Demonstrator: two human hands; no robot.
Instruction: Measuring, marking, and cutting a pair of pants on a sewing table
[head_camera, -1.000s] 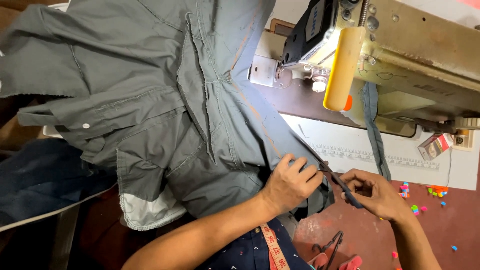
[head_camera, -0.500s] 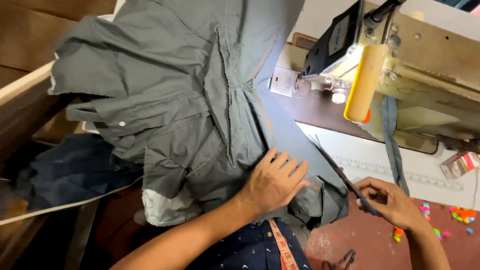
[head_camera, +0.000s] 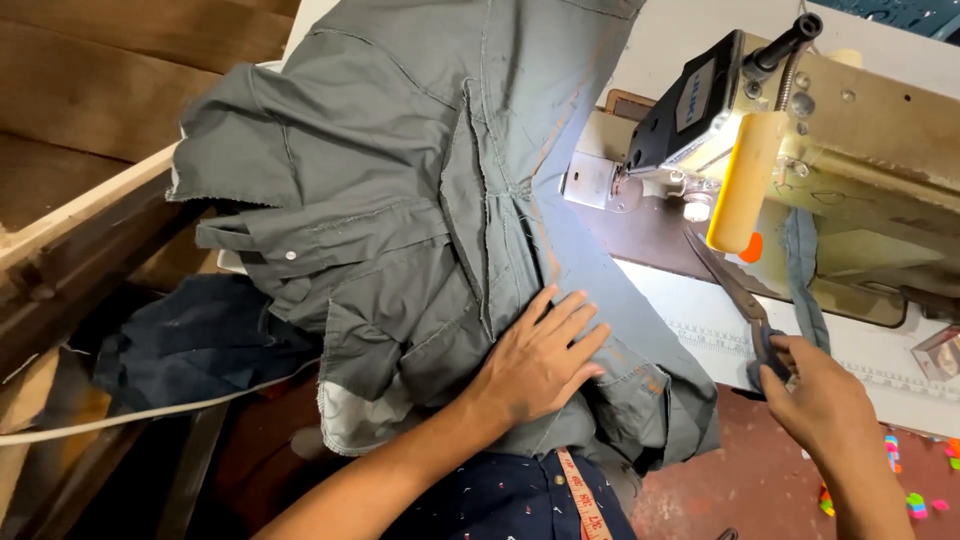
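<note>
A grey-green garment (head_camera: 400, 210) lies spread over the sewing table, seams facing up. My left hand (head_camera: 540, 360) rests flat on it near its lower edge, fingers spread, holding nothing. My right hand (head_camera: 815, 395) is to the right, off the cloth, closed on the handles of dark scissors (head_camera: 735, 290) whose blades point up toward the sewing machine (head_camera: 800, 130). The machine's needle end sits just right of the garment's edge.
A yellow roll (head_camera: 745, 180) hangs on the machine's front. Dark blue cloth (head_camera: 190, 340) is piled low at the left beside wooden boards (head_camera: 90, 90). An orange measuring tape (head_camera: 580, 495) hangs at my waist. Small coloured bits (head_camera: 915, 498) dot the red floor.
My left hand opened from gripping the garment's edge and now lies flat on it. My right hand lifted the scissors away to the right, toward the machine. The view shifted left.
</note>
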